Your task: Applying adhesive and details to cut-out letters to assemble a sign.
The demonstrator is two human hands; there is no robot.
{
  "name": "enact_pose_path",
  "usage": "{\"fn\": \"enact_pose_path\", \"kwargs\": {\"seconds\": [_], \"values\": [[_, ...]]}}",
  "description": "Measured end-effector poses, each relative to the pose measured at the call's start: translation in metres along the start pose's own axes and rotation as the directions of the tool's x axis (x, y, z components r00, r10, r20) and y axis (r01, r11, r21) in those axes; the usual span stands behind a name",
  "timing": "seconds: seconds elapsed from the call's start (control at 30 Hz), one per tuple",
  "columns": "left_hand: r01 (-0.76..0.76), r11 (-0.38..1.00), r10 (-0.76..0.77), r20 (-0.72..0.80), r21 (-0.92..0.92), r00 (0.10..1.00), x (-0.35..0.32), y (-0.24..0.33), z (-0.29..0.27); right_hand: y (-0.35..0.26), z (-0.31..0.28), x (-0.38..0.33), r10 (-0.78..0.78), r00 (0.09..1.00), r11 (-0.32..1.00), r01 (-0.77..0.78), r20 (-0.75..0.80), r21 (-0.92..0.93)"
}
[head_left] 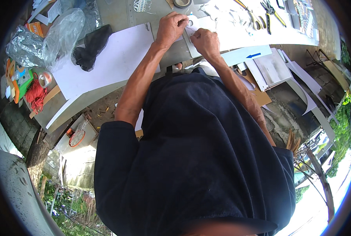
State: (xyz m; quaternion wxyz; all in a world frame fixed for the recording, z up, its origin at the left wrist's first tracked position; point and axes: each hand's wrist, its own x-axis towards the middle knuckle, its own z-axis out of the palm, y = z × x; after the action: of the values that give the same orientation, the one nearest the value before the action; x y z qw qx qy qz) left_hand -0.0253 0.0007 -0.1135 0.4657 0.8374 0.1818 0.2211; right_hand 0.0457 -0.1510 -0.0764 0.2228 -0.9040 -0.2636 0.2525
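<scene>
My left hand (171, 29) is over the table with thumb and fingers pinched together. Just beyond its fingertips is a small white round piece (191, 23) with a ring-like shape, bleached by glare. My right hand (207, 42) is closed a little nearer to me and to the right, its fingers curled beside the same white piece. What either hand pinches is too small and bright to make out. A roll of tape (181, 3) lies beyond my hands, and a white sheet (122, 51) lies left of my left forearm.
A black mesh cloth (91, 48) and clear plastic bags (63, 33) lie on the left. Coiled red cord (36, 95) rests at the table's left end. Yellow-handled pliers (273, 15) are at far right, and a white panel with a blue arrow (246, 56) is beside my right forearm.
</scene>
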Motion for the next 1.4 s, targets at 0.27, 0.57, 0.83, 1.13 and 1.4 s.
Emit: {"fn": "enact_pose_path", "kwargs": {"seconds": [0.27, 0.57, 0.83, 1.13, 1.4], "values": [[-0.088, 0.991, 0.09, -0.022, 0.101, 0.996, -0.002, 0.001, 0.001, 0.001, 0.0, -0.002, 0.159, 0.987, 0.978, -0.157, -0.003, 0.135], [-0.135, 0.973, 0.141, -0.018, 0.187, 0.99, -0.005, 0.001, 0.003, 0.004, -0.004, 0.002, 0.19, 0.98, 0.97, -0.197, 0.063, 0.141], [-0.145, 0.973, 0.151, -0.024, 0.178, 0.988, -0.013, 0.004, 0.0, 0.004, -0.004, 0.004, 0.194, 0.977, 0.963, -0.206, 0.084, 0.172], [-0.228, 0.945, 0.227, 0.032, 0.234, 0.973, -0.014, 0.008, -0.008, 0.005, 0.001, 0.0, 0.185, 0.982, 0.961, -0.188, 0.035, 0.2], [-0.241, 0.934, 0.234, 0.059, 0.262, 0.971, -0.013, 0.01, -0.008, 0.007, 0.002, 0.0, 0.178, 0.983, 0.964, -0.182, 0.038, 0.194]]}}
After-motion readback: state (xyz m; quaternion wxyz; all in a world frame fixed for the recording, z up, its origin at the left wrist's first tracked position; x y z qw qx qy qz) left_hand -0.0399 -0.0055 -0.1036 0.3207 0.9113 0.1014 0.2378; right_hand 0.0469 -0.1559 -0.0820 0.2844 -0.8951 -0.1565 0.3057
